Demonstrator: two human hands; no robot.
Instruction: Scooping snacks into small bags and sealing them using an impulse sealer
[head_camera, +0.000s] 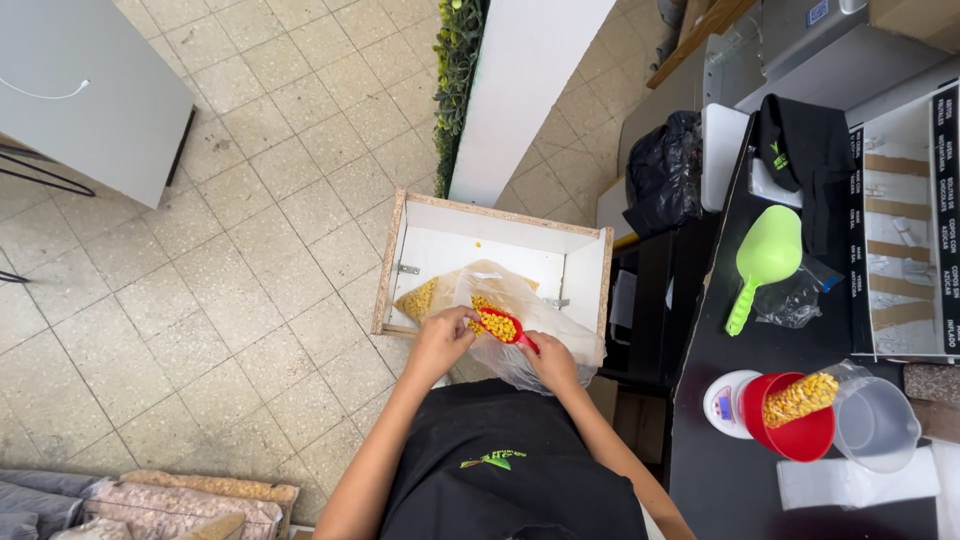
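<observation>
- Tiled floor (250, 260) in pale speckled squares fills most of the head view; black counter (760, 470) runs down the right side.
- Red scoop (503, 326) sits at the mouth of a clear plastic bag (520, 310), loaded with yellow kernels (499, 324).
- Right hand (553, 362) is clenched around the scoop's handle, just below the bag.
- Left hand (440, 340) pinches the bag's rim, fingers closed on the plastic, touching the scoop's front edge.
- Bag rests inside an open white wooden drawer (480, 235); more yellow kernels lie in the bag's lower left part, against the drawer's front wall.
- Drawer juts out over the floor, directly in front of the person's black apron (510, 470).
- White pillar (520, 90) with a strip of green foliage (455, 80) stands just beyond the drawer.
- On the counter: red bowl (795, 420) holding a small bag of the same yellow kernels, sitting on a small white scale (722, 400).
- Clear measuring jug (875, 420) just beside the bowl, to its right.
- Green scoop (765, 260) lies further back on the counter, next to crumpled clear plastic.
- Black bin bag (665, 170) hangs between the pillar and the counter.
- Grey table (90, 90) at top left, well apart from the hands.
- Sacks of grain (180, 505) line the bottom left corner.
</observation>
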